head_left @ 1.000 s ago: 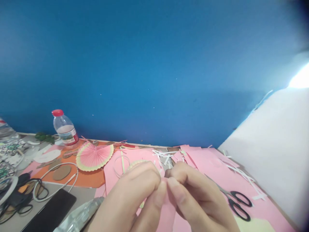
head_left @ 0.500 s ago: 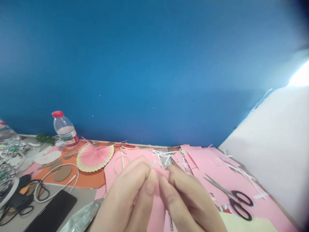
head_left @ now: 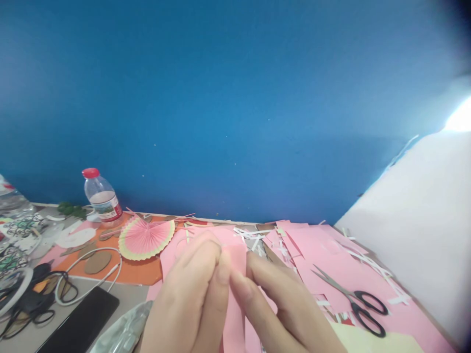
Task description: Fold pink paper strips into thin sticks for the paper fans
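Note:
Between my two hands stands a piece of pink paper (head_left: 234,314), its upper edge showing above my thumbs. My left hand (head_left: 191,294) is closed on the paper from the left, thumb against curled fingers. From the other side my right hand (head_left: 275,304) pinches the same paper between thumb and index finger. The two thumbs are close together near the paper's top. My palms hide part of the paper, so I cannot tell how it is folded. Behind it, more pink paper (head_left: 171,260) lies on the table.
Black-handled scissors (head_left: 353,296) lie open at right on pink sheets (head_left: 324,245). White paper strips (head_left: 252,234) are scattered behind. A pleated paper fan (head_left: 147,240), a bottle (head_left: 105,201), a white cable (head_left: 79,260) and a phone (head_left: 79,323) are at left. A blue wall (head_left: 235,108) rises behind.
My right thumb and fingers have shifted slightly left, closer to my left thumb. More of the pink paper now shows above and below the fingers. The view has moved slightly.

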The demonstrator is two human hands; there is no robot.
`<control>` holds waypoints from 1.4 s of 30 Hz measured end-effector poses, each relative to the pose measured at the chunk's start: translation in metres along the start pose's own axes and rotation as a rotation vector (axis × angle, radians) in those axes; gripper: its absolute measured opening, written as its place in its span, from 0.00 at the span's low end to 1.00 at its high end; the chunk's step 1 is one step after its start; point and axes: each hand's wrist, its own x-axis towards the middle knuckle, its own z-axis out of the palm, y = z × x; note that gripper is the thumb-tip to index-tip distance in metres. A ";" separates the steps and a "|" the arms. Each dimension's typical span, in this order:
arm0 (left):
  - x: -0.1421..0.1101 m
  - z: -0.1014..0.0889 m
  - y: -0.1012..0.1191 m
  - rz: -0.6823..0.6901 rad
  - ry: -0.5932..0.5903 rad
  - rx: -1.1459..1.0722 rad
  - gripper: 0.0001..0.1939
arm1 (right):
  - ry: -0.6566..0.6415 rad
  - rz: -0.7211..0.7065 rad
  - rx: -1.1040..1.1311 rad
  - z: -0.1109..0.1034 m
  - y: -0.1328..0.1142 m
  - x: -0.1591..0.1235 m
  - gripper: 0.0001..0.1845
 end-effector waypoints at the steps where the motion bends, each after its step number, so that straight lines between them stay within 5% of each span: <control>1: -0.001 0.002 -0.001 -0.007 -0.001 0.000 0.15 | -0.006 -0.008 -0.019 0.000 0.000 0.000 0.20; 8: -0.004 0.013 0.005 -0.056 0.246 0.121 0.14 | 0.080 -0.123 -0.050 0.002 0.001 0.003 0.21; 12: 0.000 0.018 0.014 -0.159 0.284 0.082 0.11 | 0.105 -0.151 -0.021 0.006 0.001 0.003 0.19; 19: 0.028 0.006 0.020 -0.215 0.132 -0.102 0.06 | 0.047 -0.111 -0.012 0.007 0.001 0.005 0.18; 25: 0.050 -0.007 0.023 -0.246 -0.060 -0.392 0.16 | -0.058 -0.027 -0.028 0.007 -0.004 0.009 0.20; 33: 0.053 -0.011 0.011 -0.349 -0.107 -0.459 0.19 | -0.090 0.072 0.064 0.004 0.000 0.011 0.19; 42: 0.054 -0.008 0.007 -0.376 -0.034 -0.494 0.14 | -0.083 0.034 -0.027 0.007 0.002 0.012 0.18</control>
